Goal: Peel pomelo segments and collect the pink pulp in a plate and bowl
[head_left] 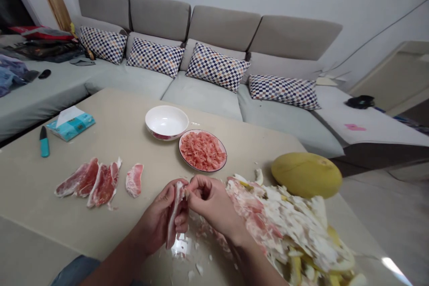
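Note:
My left hand is closed around a pomelo segment, which stands upright with its pale membrane edge facing up. At the segment's top end, my right hand pinches the membrane between thumb and forefinger. Just beyond the hands is a plate of peeled pink pulp. Several unpeeled segments lie to the left, with a smaller segment beside them. A heap of peel and membrane spreads to the right, partly behind my right forearm.
A white bowl stands by the plate. A whole yellow pomelo rests on the right of the table. Far left are a tissue pack and a knife with a teal handle. A grey sofa runs behind the table.

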A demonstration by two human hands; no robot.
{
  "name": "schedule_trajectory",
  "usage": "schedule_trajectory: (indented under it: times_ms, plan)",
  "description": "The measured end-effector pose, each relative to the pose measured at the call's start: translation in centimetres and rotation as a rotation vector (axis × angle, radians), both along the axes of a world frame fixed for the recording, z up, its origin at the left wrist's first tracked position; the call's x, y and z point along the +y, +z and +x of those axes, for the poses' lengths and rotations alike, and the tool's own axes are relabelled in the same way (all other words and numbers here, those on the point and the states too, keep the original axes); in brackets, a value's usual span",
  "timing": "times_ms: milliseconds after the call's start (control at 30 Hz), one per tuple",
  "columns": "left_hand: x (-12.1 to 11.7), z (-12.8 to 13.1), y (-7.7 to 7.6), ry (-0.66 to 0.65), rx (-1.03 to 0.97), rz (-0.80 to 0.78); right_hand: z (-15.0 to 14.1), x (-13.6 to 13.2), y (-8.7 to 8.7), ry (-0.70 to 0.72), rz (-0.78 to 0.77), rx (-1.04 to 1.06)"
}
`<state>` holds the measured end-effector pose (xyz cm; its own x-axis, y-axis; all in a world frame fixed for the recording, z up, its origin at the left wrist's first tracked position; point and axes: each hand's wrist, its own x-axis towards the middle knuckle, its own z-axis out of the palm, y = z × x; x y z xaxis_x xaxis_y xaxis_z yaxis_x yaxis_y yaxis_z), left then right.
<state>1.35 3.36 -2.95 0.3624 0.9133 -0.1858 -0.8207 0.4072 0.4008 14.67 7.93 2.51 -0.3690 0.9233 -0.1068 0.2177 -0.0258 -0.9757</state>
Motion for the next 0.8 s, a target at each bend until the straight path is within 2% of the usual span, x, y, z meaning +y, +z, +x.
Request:
schedule_trajectory:
  times_ms: [100,167,300,400,467,533,600,633,733,800]
  plan:
    - [0.1,-0.3,-0.2,-0.135,-0.159,-0.049,0.2,0.3,-0.4,0.04,-0.03,0.034]
    - [0.0,-0.5,-0.2,-0.165,-0.217,-0.041,0.3,0.5,-0.3,0.054,-0.066,0.054]
    - [0.0,-1.2,0.0,-0.049,-0.241,0.038,0.3,0.5,0.5,0.04,-0.08,0.052]
    - [0.2,-1.6,0.4,0.002,-0.211,0.036,1.2,0.9,1.3,-0.046,0.068,-0.001]
    - [0.4,-1.6,0.6,0.029,-0.184,0.028,2.7,1.4,1.8,-0.164,0.283,-0.204]
    - [0.6,-1.6,0.7,0.054,-0.161,0.024,5.1,2.0,2.1,-0.247,0.468,-0.573]
    - [0.6,-1.5,0.8,0.067,-0.145,0.019,7.9,2.5,2.2,-0.178,0.492,-0.951]
    - [0.6,-1.5,0.8,0.075,-0.14,0.015,9.2,2.7,2.2,-0.137,0.475,-1.058]
    - [0.6,-1.4,0.9,0.082,-0.131,0.003,10.9,2.5,2.2,-0.133,0.528,-1.149]
    - [0.6,-1.4,0.9,0.061,-0.125,-0.002,9.8,1.8,2.4,-0.12,0.636,-0.997]
